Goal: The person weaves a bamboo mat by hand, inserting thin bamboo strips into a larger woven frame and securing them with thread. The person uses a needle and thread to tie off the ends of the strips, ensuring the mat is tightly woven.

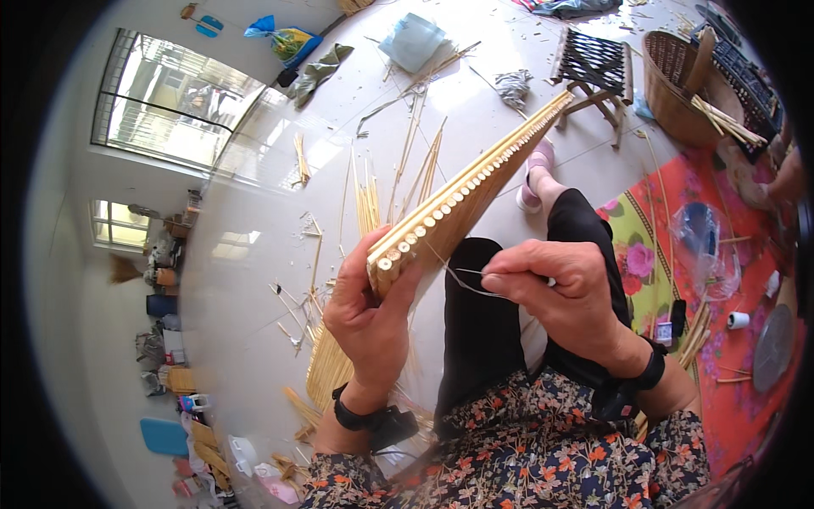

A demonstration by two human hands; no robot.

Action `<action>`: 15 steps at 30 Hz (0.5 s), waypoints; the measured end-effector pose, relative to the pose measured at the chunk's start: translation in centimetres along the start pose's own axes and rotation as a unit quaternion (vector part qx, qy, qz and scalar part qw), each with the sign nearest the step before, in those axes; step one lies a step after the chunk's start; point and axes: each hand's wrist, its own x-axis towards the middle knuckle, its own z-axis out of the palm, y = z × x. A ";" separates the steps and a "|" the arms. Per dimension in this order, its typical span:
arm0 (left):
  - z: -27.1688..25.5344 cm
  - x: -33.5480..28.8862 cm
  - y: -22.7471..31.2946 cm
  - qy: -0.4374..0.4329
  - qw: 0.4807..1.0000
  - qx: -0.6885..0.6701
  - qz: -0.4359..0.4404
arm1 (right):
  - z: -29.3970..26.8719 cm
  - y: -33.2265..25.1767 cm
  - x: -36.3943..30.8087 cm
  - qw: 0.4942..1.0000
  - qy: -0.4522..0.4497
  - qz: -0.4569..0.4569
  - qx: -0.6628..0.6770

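Observation:
My left hand (pixel 373 310) is closed round the near end of a long panel of straw-coloured stalks (pixel 462 204), thumb on one face and fingers on the other. The panel slants up and away to the right, its row of round cut stalk ends turned toward me. Right of it, my right hand (pixel 551 288) pinches a thin needle (pixel 471 271) between thumb and fingertips. A pale thread (pixel 458 280) runs from near the panel's face to my right fingers. The needle's tip is apart from the panel.
Loose stalks (pixel 366 199) litter the floor left of the panel. A folding stool (pixel 593 64) and a wicker basket (pixel 670 93) stand far right. On the red floral cloth (pixel 721 407) lie a thread spool (pixel 738 321) and a grey round lid-like disc (pixel 773 348). Another person's arm shows at the right edge.

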 end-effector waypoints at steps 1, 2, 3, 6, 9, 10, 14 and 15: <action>0.0 0.4 0.0 -0.001 1.000 -0.016 -0.011 | 0.7 0.2 0.8 1.000 0.005 -0.001 0.005; 0.0 0.7 0.1 -0.002 1.000 -0.014 -0.010 | 1.3 0.5 1.1 1.000 0.009 -0.007 0.004; -0.2 0.9 0.0 -0.001 1.000 -0.016 -0.012 | 1.8 0.7 1.4 1.000 0.014 -0.013 0.003; -0.6 1.6 -0.4 0.000 1.000 -0.022 -0.019 | 2.8 1.3 2.1 0.999 0.020 -0.029 0.016; -1.1 2.0 -0.8 0.002 0.999 -0.022 -0.024 | 3.4 1.4 2.9 0.999 0.025 -0.025 0.025; -1.2 2.0 -0.8 0.004 0.999 -0.019 -0.025 | 3.6 1.4 3.2 0.999 0.024 -0.023 0.025; -1.2 2.3 -1.1 0.010 0.999 -0.031 -0.024 | 4.0 1.9 3.7 0.998 0.030 -0.016 0.046; -1.3 2.4 -1.1 0.010 0.999 -0.030 -0.025 | 4.1 2.0 3.8 0.998 0.029 -0.015 0.049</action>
